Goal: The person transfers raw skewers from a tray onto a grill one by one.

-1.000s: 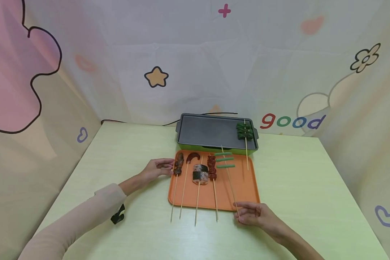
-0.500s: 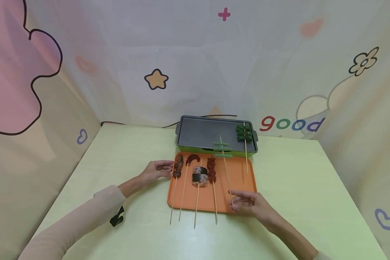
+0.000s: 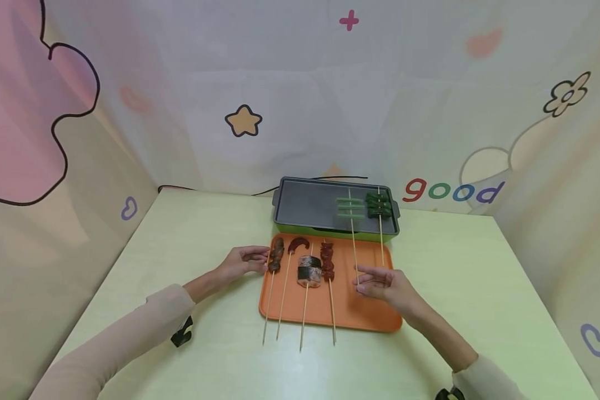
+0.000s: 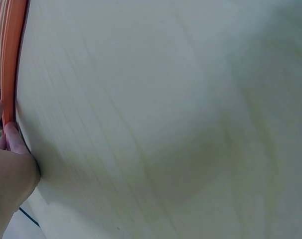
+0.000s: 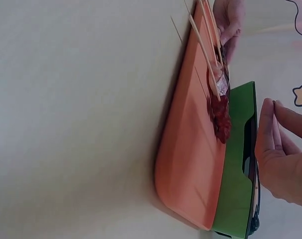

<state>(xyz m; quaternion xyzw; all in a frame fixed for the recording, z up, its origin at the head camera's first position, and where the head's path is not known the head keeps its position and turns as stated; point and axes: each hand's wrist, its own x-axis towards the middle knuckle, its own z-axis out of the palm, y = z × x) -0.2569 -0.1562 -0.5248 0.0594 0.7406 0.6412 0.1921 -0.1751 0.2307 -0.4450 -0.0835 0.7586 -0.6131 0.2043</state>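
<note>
My right hand (image 3: 387, 286) pinches the lower stick of a skewer with several thin green bean-like pieces (image 3: 350, 208). Those pieces are over the dark grill plate (image 3: 310, 203), left of a dark-green leafy skewer (image 3: 379, 205); whether they touch the plate cannot be told. My left hand (image 3: 241, 262) grips the left rim of the orange tray (image 4: 10, 64), seen edge-on in the left wrist view. On the tray lie a brown meat skewer (image 3: 276, 255), a curled dark-red skewer (image 3: 298, 244), a black-and-white roll skewer (image 3: 309, 271) and a red meat skewer (image 3: 327, 261).
The grill's green body (image 5: 235, 174) stands directly behind the tray. Several stick ends overhang the tray's front edge onto the pale table (image 3: 220, 355). A patterned cloth (image 3: 300, 111) hangs behind the table.
My right hand has moved forward with the green skewer, carrying its pieces from above the tray to over the grill plate. My left hand stays at the tray's left rim.
</note>
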